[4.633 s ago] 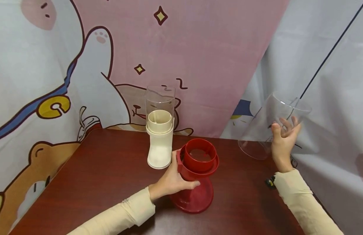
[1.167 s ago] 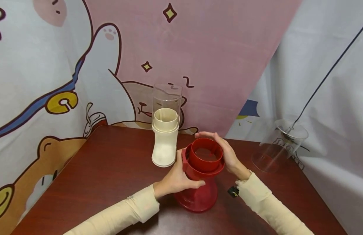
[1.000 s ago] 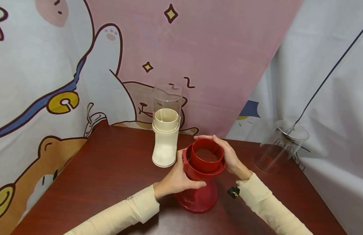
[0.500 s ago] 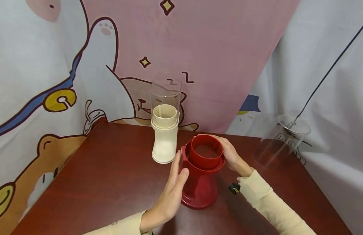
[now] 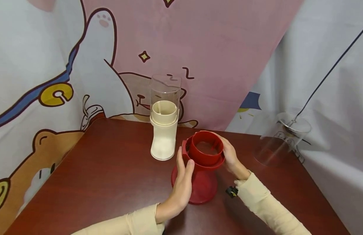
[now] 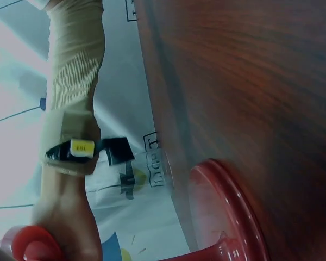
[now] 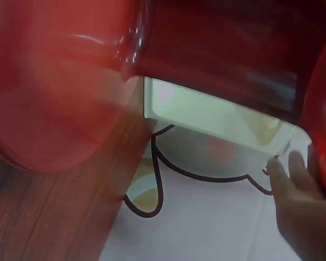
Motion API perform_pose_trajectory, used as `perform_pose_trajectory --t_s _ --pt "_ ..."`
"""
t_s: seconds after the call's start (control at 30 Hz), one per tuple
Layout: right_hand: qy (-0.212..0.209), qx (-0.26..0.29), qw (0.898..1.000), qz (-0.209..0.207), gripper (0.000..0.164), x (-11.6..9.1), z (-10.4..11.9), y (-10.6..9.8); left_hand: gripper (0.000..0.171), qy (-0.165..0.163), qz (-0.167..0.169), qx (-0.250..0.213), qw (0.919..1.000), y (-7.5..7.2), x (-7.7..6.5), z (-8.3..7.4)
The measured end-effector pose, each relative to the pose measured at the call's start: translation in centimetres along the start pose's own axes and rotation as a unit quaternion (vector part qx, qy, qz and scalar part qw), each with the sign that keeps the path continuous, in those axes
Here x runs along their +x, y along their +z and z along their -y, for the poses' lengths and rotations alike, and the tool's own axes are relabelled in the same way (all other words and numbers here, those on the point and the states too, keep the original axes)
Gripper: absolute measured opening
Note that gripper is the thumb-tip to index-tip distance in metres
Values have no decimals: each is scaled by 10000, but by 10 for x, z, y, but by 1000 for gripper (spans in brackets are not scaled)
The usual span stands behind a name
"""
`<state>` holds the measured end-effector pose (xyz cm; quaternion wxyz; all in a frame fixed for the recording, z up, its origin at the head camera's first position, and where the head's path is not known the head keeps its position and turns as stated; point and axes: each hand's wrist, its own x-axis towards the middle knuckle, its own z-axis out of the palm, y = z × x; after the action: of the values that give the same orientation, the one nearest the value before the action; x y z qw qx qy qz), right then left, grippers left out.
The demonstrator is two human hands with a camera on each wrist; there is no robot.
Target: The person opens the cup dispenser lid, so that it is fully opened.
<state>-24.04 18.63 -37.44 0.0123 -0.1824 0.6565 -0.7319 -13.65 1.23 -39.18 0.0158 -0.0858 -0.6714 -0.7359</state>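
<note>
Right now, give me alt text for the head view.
A person's left hand and right hand flank a red holder on a brown table. Behind it to the left stands a cream holder topped by a clear cylinder; a second clear cylinder stands to the right.

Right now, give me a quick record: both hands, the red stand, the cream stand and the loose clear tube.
left hand: fingers straight, beside the red stand; contact unclear
right hand: curved round the red stand's top
red stand: between the hands, no tube on top
cream stand: behind and left of red, clear tube on top
loose clear tube: on the table, right rear
</note>
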Motion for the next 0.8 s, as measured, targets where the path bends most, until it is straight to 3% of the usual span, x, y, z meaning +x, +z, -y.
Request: perform_pose_trajectory --t_s 0.27,0.5,0.63,0.8 --pt "-298 -1026 9894 -985 46 -15 1 9 63 15 -198 -273 9994 3 17 2" --pt "-547 -881 9795 -1725 48 -26 -1 25 59 205 -227 -255 9992 2 35 9" --pt "-385 -706 9859 -1464 49 -27 1 24 59 360 -24 -96 9993 -8 37 11" --pt "-219 -411 9977 -495 54 -13 8 4 59 593 -92 24 9982 -16 16 1"
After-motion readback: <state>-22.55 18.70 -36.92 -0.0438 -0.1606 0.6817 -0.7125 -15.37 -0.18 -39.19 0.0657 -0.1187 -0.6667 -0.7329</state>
